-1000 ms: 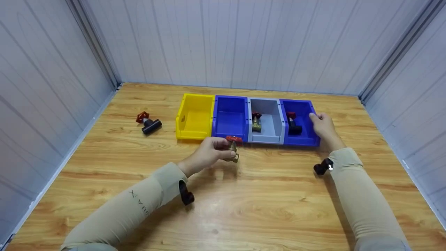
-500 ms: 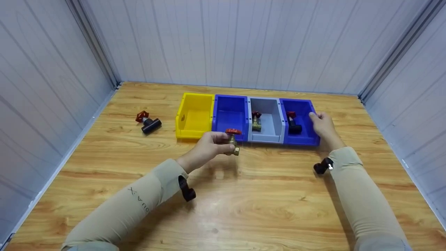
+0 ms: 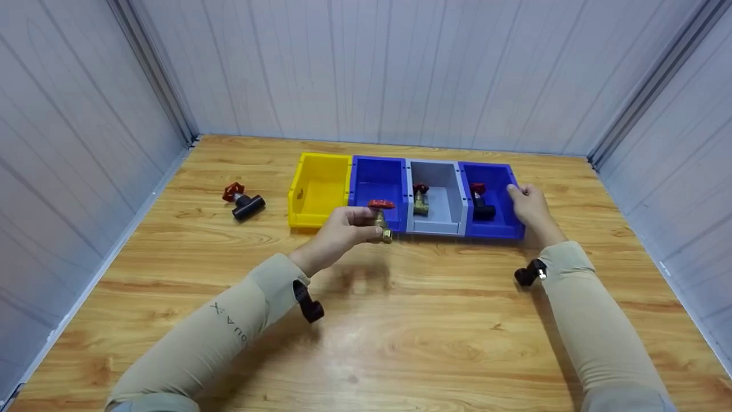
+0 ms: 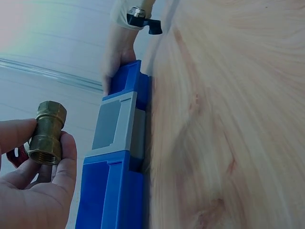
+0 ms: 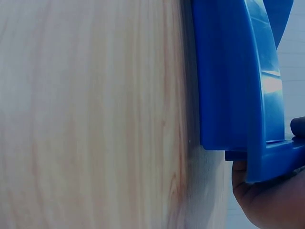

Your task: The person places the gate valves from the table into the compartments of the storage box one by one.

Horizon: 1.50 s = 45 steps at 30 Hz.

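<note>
My left hand (image 3: 343,232) pinches a brass gate valve (image 4: 47,131) between thumb and fingers, its red handwheel (image 3: 381,204) uppermost in the head view. It hovers at the front of the left blue bin (image 3: 374,171). On the far right, my right hand (image 3: 533,209) grips the side wall of the right blue bin (image 3: 510,226), thumb over the rim; in the right wrist view its fingers lie outside that wall. Inside this bin lies a black valve (image 3: 484,210) with a red handwheel. A second brass valve (image 3: 421,205) lies in the grey bin (image 3: 440,228).
A yellow bin (image 3: 320,220) adjoins the left blue bin, and all the bins stand in one row. Left of them, another black valve (image 3: 249,207) with a red handwheel lies on the wooden table (image 3: 400,343). Pale panel walls (image 3: 366,68) enclose the back and sides.
My left hand has lifted the brass valve and carried it away from me, up to the front of the left blue bin. The right hand keeps its place on the bin wall.
</note>
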Tool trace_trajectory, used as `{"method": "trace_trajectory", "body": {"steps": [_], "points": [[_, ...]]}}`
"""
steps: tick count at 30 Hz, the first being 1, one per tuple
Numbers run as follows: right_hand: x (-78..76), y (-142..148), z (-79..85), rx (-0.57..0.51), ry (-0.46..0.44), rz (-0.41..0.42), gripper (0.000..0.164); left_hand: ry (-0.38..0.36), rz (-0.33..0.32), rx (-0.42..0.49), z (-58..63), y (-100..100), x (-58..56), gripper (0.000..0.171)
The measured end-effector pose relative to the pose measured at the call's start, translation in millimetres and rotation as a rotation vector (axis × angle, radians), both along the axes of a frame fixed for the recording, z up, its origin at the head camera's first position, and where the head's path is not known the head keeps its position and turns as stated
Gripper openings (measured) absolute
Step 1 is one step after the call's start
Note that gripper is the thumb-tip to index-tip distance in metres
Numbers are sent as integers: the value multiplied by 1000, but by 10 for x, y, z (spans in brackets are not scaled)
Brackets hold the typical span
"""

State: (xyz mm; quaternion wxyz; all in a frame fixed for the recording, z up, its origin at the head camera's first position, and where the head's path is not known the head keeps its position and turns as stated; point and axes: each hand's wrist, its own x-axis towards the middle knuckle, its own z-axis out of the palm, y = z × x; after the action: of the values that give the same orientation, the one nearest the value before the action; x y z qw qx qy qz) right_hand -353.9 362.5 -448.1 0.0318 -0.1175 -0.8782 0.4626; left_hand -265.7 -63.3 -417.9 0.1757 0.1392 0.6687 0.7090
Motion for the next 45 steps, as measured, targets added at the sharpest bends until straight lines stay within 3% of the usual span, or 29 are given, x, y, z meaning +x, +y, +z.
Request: {"method": "trace_trajectory", "body": {"steps": [9,15,22,45], "points": [[-2,-3,0,-38,-11,-13,34,-3,46,-35,81,21,-89,20],[-7,-12,-2,-52,-1,-17,33,6,55,-45,139,15,-137,28],[10,-2,-7,32,15,13,35,9,80,-87,192,-1,-201,38],[-31,2,-7,-5,26,3,32,-38,184,-50,293,122,-458,39]]}}
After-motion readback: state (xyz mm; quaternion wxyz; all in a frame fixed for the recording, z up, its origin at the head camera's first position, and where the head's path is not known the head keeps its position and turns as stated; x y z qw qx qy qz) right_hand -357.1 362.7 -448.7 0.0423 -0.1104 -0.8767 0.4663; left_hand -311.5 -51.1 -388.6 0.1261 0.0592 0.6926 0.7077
